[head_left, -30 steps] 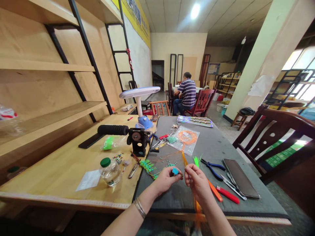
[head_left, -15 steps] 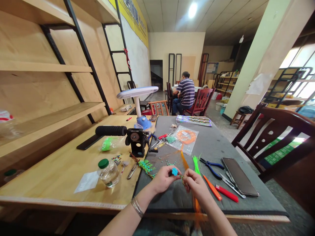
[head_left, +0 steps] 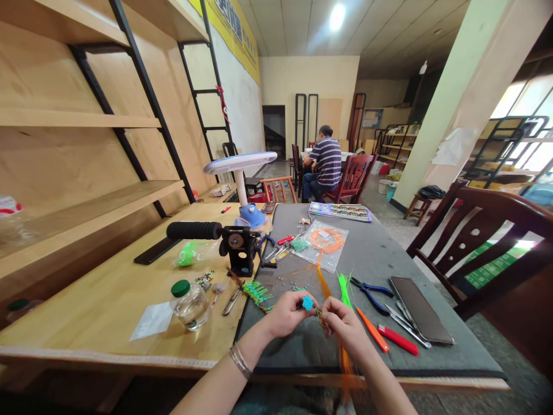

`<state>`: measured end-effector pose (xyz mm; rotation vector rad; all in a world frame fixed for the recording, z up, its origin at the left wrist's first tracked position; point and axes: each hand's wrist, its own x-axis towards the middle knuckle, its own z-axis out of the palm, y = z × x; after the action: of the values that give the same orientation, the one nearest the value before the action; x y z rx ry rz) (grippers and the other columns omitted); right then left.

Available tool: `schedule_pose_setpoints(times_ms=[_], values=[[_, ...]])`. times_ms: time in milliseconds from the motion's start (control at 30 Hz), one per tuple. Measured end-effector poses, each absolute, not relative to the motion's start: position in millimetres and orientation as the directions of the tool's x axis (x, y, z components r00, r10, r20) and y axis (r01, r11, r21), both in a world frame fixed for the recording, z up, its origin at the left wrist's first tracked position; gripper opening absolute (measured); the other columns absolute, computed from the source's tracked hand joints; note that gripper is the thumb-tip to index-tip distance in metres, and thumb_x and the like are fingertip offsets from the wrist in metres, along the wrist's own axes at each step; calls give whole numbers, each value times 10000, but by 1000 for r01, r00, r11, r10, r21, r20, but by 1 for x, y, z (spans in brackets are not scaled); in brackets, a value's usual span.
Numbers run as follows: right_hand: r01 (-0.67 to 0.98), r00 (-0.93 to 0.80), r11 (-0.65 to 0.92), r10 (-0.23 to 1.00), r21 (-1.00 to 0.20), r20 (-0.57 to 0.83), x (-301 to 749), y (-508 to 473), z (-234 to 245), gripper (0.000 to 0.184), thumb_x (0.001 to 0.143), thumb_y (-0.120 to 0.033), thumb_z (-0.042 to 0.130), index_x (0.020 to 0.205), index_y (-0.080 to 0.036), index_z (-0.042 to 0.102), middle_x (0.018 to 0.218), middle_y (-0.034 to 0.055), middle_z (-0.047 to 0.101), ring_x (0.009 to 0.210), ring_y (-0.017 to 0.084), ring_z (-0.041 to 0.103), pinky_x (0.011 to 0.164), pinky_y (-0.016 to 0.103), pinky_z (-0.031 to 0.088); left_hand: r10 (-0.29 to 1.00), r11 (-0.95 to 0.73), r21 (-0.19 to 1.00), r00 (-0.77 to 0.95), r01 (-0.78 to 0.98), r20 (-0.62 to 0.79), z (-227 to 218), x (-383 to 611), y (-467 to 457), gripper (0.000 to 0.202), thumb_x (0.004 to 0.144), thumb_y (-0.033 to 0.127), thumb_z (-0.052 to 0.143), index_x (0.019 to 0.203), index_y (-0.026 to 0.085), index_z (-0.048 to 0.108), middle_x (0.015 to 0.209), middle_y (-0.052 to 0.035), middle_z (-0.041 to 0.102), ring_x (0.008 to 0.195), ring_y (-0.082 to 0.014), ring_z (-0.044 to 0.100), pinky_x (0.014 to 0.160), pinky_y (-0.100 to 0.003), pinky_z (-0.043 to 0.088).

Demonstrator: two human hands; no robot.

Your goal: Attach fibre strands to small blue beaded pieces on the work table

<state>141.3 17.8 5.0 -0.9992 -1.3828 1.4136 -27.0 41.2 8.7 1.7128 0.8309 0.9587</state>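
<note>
The left hand [head_left: 287, 316] pinches a tiny, light teal bead [head_left: 307, 302] in its fingertips above the grey worktop [head_left: 367, 259], while the right hand [head_left: 344, 331] closes on soft, limp orange fibres [head_left: 345, 363], best held close to the bead.

Grey padded table [head_left: 380, 259], blue-handled pliers [head_left: 370, 294], bagged orange cord [head_left: 326, 242], perhaps a dark tablet [head_left: 420, 309]

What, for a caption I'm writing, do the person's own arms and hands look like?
Both forearms are bare, with no sleeves or gloves in view. The left arm wears a few thin silver bangles at the wrist, while the right arm shows no jewellery. The left hand and right hand are bare, with no rings that can be made out.
</note>
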Motion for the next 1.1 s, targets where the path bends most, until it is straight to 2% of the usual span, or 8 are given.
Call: schedule_pose_setpoints(times_ms=[900,1100], values=[[-37,-281,-18,960,-999,-7,142,18,10,81,647,-242,491,589,-201,454,519,-67,491,439,82,476,466,210,381,847,-313,942,485,125,217,14,-28,41,199,758,302,661,803,108,671,757,-66,660,711,-160,565,698,-269,453],[38,-257,22,966,-999,11,140,19,7,90,642,-266,470,582,-215,426,473,-80,456,411,83,450,450,213,382,844,-326,935,489,142,221,15,-27,41,193,759,306,663,794,117,674,740,-55,653,692,-150,553,678,-254,438]])
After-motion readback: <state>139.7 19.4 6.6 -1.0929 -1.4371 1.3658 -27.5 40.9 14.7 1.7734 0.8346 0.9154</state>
